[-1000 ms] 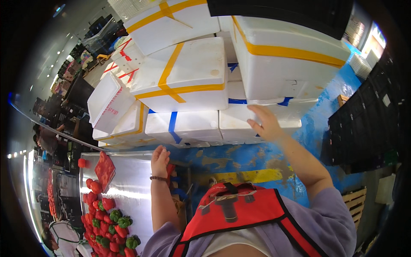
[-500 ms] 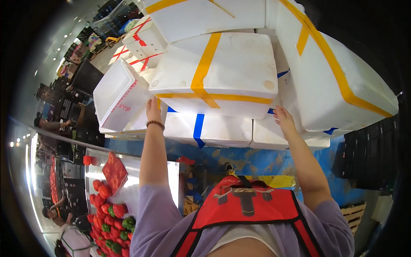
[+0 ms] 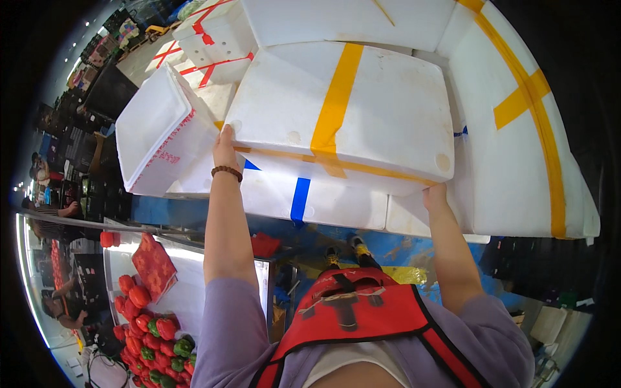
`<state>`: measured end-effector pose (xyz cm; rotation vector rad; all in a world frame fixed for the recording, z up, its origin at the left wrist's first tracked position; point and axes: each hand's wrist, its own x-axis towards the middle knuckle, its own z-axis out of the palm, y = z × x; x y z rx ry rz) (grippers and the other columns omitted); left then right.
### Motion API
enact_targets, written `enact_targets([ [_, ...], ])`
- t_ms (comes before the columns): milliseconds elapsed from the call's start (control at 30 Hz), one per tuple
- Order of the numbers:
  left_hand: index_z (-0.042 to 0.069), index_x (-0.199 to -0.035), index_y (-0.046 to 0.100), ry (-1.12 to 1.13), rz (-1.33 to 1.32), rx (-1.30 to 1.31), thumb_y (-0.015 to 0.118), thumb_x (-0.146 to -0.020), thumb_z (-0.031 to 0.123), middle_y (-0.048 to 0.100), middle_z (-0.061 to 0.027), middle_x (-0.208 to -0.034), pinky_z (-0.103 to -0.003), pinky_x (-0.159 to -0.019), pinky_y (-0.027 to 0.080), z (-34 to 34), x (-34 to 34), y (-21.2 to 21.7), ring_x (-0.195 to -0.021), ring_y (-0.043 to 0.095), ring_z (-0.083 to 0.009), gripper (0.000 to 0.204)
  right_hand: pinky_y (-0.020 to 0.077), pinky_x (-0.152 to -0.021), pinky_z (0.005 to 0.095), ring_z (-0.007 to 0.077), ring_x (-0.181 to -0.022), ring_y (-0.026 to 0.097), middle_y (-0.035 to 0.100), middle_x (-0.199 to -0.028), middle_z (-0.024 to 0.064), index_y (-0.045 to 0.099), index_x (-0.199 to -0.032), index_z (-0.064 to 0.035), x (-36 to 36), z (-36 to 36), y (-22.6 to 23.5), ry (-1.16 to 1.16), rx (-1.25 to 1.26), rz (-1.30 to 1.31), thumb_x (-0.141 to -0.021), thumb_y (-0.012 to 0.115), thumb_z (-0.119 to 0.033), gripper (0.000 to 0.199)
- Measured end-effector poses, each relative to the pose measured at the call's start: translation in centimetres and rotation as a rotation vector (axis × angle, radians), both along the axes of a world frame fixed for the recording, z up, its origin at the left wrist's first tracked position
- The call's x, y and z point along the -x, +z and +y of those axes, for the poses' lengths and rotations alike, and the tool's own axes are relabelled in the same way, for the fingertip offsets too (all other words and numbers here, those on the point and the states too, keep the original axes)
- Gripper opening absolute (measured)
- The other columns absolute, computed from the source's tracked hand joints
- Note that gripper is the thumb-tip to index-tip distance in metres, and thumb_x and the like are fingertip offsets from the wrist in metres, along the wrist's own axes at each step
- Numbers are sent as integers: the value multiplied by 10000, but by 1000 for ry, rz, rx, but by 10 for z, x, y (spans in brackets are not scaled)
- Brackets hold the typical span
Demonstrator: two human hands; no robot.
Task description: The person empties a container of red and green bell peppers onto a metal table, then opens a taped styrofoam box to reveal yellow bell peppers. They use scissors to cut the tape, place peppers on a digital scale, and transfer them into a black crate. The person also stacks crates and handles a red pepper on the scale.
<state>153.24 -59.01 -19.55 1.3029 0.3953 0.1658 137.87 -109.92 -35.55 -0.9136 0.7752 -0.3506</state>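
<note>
A large white foam box (image 3: 388, 90) with yellow tape across its lid and along its seam is in front of me, tilted a little. My left hand (image 3: 224, 150), with a brown bead bracelet at the wrist, grips its near left corner. At the near right corner, my right hand (image 3: 435, 196) holds the box from below; the fingers there are hidden behind it. Underneath lies another white foam box (image 3: 349, 205) with blue tape. Beside my left hand leans an open white foam container (image 3: 152, 132) with red print.
More foam boxes (image 3: 343, 22) stand behind, and a tall yellow-taped one (image 3: 504, 155) at the right. A metal table (image 3: 187, 288) at lower left bears red and green peppers (image 3: 152, 336). Dark crates (image 3: 524, 268) stand at right. People work far left.
Both hands have closed on the yellow-taped box, the right one coming to its near right corner. The box now sits nearer and more tilted. My view has shifted.
</note>
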Motion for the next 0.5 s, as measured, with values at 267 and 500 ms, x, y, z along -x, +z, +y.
enact_targets([
  [267,-45,-1145,561,148,-42,-344,589,-893,311,644,-98,-929,-299,-754,458,-6,83,-11,-813,567,-144,437,388,-426,205,110,-721,571,621,-1014,-11,558,-1120,-176,-19,-44,-33,91,-147,-193,-926,440,-398,317],
  [500,43,-1268,506,181,162,-452,565,-908,339,646,-136,-768,-311,-645,488,-39,171,11,-685,611,-179,470,512,-843,443,299,-1036,583,592,-1158,138,544,-1179,-31,-27,-49,-45,94,77,-60,-884,511,-340,428],
])
